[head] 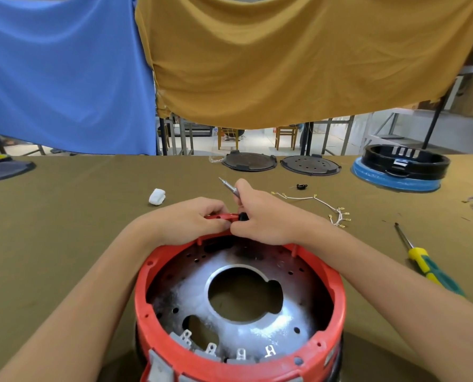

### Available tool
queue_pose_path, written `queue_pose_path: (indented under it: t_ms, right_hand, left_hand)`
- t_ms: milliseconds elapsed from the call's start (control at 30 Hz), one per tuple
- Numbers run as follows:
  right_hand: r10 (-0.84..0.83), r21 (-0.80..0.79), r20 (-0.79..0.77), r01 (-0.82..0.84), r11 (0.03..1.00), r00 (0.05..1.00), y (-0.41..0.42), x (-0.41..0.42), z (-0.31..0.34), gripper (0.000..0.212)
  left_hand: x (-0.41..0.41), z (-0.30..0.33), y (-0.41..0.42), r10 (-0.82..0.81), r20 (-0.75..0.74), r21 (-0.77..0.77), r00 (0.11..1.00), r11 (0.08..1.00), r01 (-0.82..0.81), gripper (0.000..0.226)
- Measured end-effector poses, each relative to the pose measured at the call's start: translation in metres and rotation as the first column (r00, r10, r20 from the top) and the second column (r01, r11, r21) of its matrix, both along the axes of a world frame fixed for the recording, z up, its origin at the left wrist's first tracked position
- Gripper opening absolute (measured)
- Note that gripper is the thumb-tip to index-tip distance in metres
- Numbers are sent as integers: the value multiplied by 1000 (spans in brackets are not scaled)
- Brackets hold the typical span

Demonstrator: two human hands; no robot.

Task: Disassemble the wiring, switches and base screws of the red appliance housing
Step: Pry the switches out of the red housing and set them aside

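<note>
The red appliance housing point(238, 321) sits upside down on the olive-covered table point(72, 216), right in front of the person, its metal inner plate point(229, 312) bared. Both hands meet at the housing's far rim. The left hand point(194, 219) pinches a small red plastic part point(221, 216) between curled fingers. The right hand point(260, 216) is curled round a slim silver screwdriver point(229, 187), its tip pointing up and away, and its fingers also touch the black end of that red part. A loose wire harness point(326, 206) lies to the right, a yellow-and-green screwdriver point(425, 266) nearer the table edge. A white plug point(157, 197) rests left of the hands.
</note>
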State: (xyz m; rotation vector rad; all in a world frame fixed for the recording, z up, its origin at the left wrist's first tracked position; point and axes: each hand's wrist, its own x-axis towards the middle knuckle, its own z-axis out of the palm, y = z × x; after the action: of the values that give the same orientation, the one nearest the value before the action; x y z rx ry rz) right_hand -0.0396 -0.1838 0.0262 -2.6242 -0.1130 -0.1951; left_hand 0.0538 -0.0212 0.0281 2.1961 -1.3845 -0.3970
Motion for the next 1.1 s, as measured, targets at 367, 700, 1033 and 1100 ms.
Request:
queue_pose_path:
  t_ms: [367, 700, 1033, 1100]
  right_hand:
    - [11, -28, -34, -12, 1000, 999, -1, 0, 0, 38]
    - [28, -70, -34, -31, 997, 999, -2, 2, 1, 41]
    - [-225, 509, 36, 176, 843, 974, -25, -8, 3, 28]
    - [-130, 610, -22, 116, 784, 991, -39, -15, -2, 27]
  left_hand:
    - [3, -2, 0, 0, 22, -15, 1000, 1000, 0, 12]
    - [3, -2, 0, -11, 13, -18, 1000, 1000, 12, 14]
    - [4, 2, 1, -94, -3, -49, 996, 994, 94, 13]
    - [3, 2, 0, -121, -60, -56, 991, 991, 118, 16]
